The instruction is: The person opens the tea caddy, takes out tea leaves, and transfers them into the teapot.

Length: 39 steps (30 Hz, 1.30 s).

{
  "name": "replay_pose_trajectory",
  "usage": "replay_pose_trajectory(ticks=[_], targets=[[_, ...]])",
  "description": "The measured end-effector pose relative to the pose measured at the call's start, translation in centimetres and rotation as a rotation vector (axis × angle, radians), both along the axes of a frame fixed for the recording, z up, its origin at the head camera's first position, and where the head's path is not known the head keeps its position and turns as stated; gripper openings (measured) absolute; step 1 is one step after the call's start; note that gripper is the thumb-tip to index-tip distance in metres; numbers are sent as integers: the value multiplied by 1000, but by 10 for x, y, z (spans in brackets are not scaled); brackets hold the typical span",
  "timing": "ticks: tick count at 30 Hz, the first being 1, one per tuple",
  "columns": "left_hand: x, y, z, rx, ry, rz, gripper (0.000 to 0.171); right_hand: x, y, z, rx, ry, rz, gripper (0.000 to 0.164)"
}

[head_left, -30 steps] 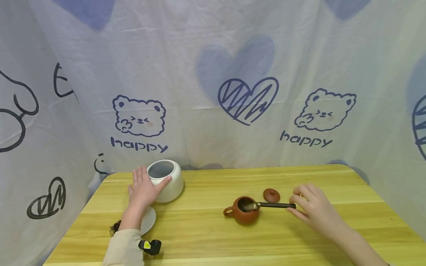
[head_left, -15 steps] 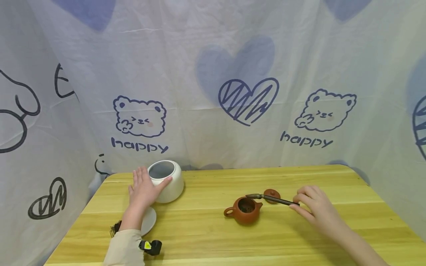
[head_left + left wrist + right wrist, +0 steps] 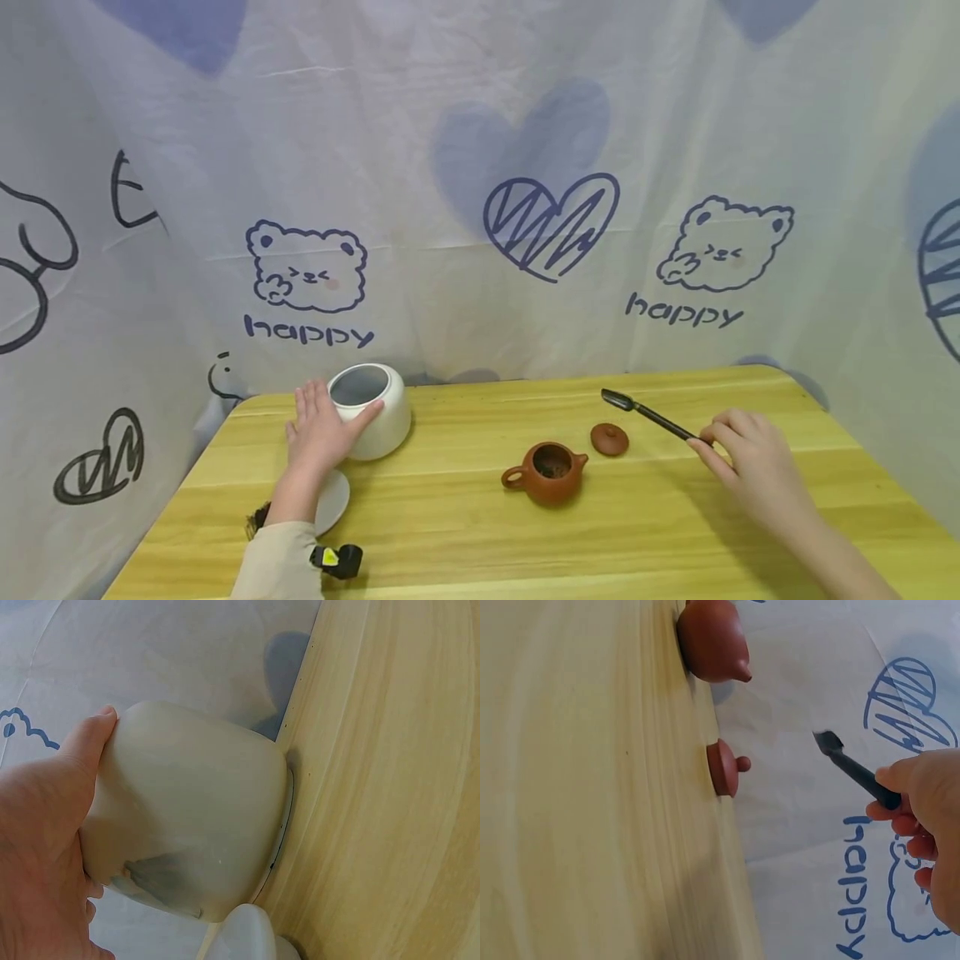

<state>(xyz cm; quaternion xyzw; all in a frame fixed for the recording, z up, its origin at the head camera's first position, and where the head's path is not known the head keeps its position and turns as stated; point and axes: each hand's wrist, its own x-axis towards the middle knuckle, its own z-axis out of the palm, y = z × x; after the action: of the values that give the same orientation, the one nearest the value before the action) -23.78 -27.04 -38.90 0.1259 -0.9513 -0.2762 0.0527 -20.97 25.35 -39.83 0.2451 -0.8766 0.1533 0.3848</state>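
At the back left stands a white ceramic jar (image 3: 390, 425), its mouth uncovered. My left hand (image 3: 321, 429) holds it by the upper side, thumb on the near side and fingers round the left; the left wrist view shows the jar's wall (image 3: 202, 802) against the palm. My right hand (image 3: 757, 467) pinches the end of a small dark scoop (image 3: 648, 412), its bowl raised to the left over the table. Left of that hand sits a reddish-brown clay teapot (image 3: 551, 483) with dark leaf-like bits inside. The teapot's lid (image 3: 609, 439) lies beside its spout, knob up.
A round white lid (image 3: 332, 502) lies by the left forearm, partly hidden. Something dark and bristly (image 3: 257, 518) shows behind that forearm. A printed cloth (image 3: 450, 317) hangs behind the wooden table (image 3: 465, 550).
The right hand has lifted the scoop out of the teapot and drawn it back to the right, past the clay lid. The left hand stays on the jar.
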Motion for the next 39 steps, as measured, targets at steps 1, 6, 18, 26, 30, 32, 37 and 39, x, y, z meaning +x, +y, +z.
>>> replay_pose_trajectory(ticks=[1, 6, 18, 26, 30, 32, 37, 39], targets=[[0, 0, -1, 4, 0, 1, 123, 0, 1, 1, -3, -7, -15, 18], [-1, -1, -3, 8, 3, 3, 123, -3, 9, 2, -16, -62, -83, 15], [-3, -2, -2, -34, 3, -1, 126, -17, 41, -12, -36, -227, -222, 17], [-3, -2, -3, -58, 7, 2, 125, -20, 54, -20, -54, -377, -272, 23], [-2, -1, -4, -58, 6, 2, 125, -21, 59, -22, -44, -442, -285, 25], [-2, -1, -3, -55, 6, 1, 124, -22, 62, -24, -38, -469, -288, 26], [-2, 0, -3, -52, 4, 0, 123, -25, 68, -27, -20, -537, -303, 29], [-1, 0, -2, -54, 4, 0, 123, -26, 69, -29, -7, -551, -304, 31]])
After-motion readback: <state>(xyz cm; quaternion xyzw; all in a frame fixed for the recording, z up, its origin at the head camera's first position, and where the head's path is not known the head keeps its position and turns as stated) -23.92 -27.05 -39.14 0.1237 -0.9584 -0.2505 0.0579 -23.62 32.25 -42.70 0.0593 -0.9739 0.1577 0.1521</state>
